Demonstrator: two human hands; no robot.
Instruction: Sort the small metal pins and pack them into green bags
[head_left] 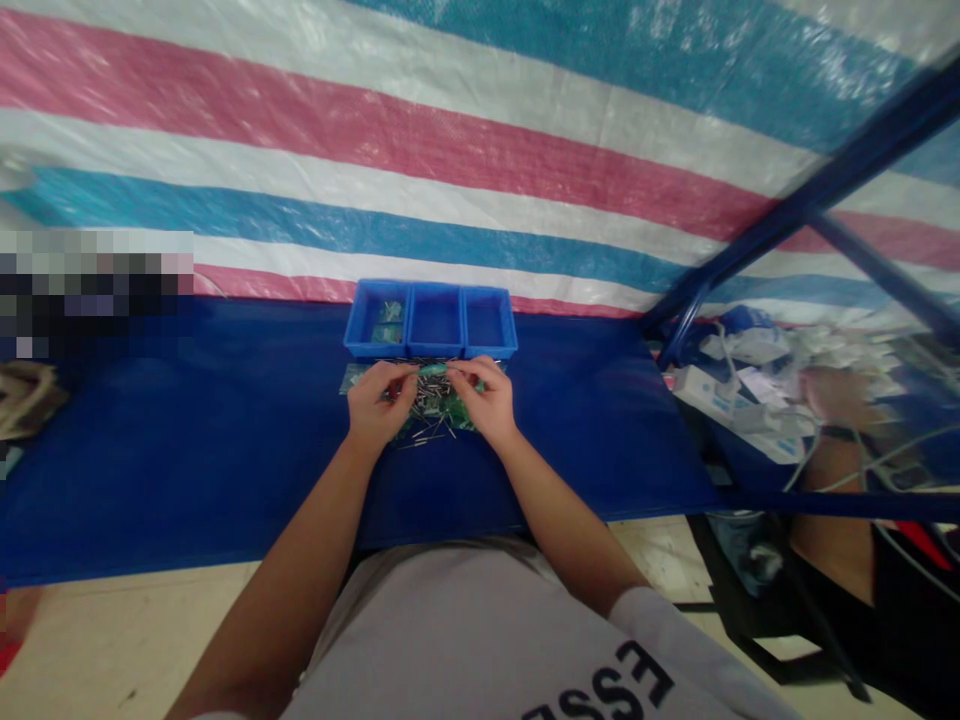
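Observation:
My left hand [381,405] and my right hand [486,402] meet over the middle of the table. Their fingertips pinch opposite ends of a small green plastic piece [433,370], perhaps a little bag; its exact kind is too small to tell. Below it lies a pile of thin dark metal pins [431,392], which look like nails or screws. Green clear packets [455,410] lie among them, partly covered by my fingers. Just behind stand three joined blue bins [435,352]. In the left bin are small clear-green packets [388,322].
A blue cover [225,430] spreads over the table. Striped plastic sheeting [450,150] hangs behind. At right, past a blue metal frame [720,250], another person's arm [832,480] reaches among white boxes [739,410] and cables. A brown object [28,398] lies far left.

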